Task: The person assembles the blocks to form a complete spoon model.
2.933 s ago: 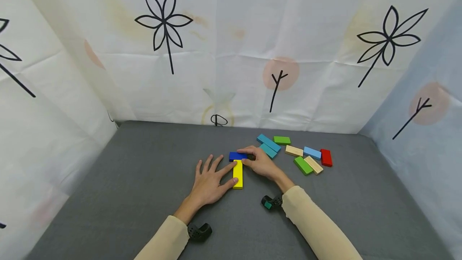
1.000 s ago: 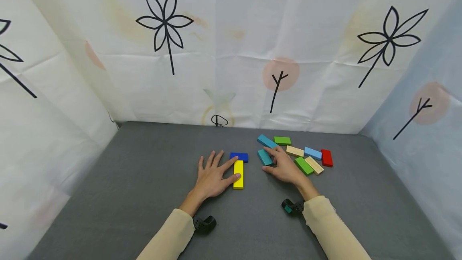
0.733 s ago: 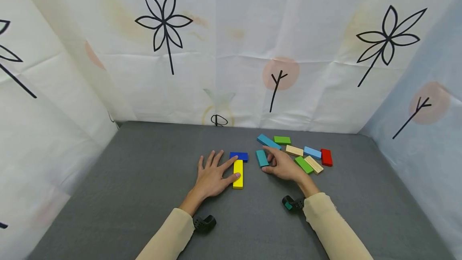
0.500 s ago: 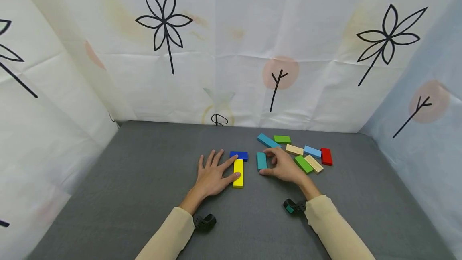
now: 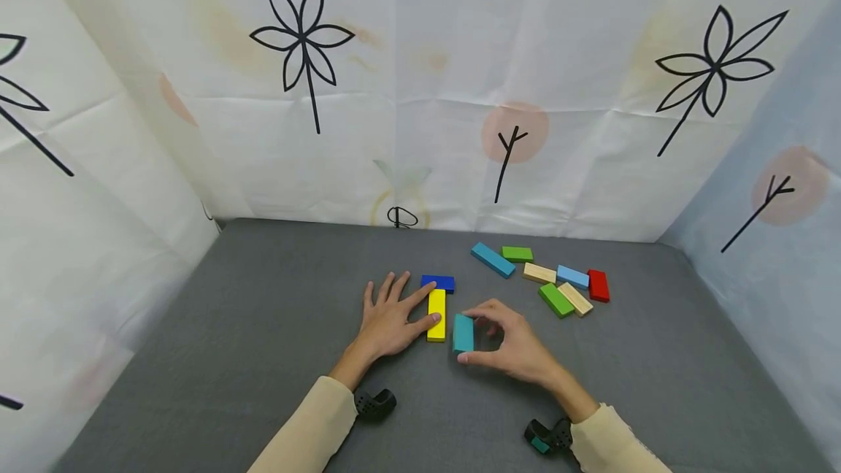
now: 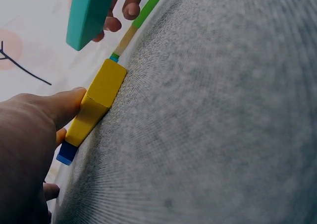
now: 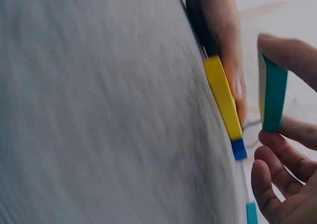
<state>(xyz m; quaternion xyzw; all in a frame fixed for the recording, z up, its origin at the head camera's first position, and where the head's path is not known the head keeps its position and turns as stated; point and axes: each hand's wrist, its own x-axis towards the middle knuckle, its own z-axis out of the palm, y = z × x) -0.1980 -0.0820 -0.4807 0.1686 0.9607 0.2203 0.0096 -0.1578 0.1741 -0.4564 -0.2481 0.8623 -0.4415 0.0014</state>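
Observation:
My right hand pinches a teal block by its two ends, between thumb and fingers. In the left wrist view this teal block is lifted off the cloth. My left hand lies with fingers spread, its thumb on the side of a yellow block. The index fingertip is at the corner where the yellow block meets a dark blue block. These two lie as a T, the blue one across the far end. The teal block hangs just right of the yellow one.
Back right on the grey cloth lie loose blocks: a blue-teal block, green blocks, plain wooden blocks, a light blue block and a red block. A printed white curtain stands behind.
My right hand has left the blue block, taken the teal block from the pile, turned it and brought it left and nearer. The left hand stays at the yellow block.

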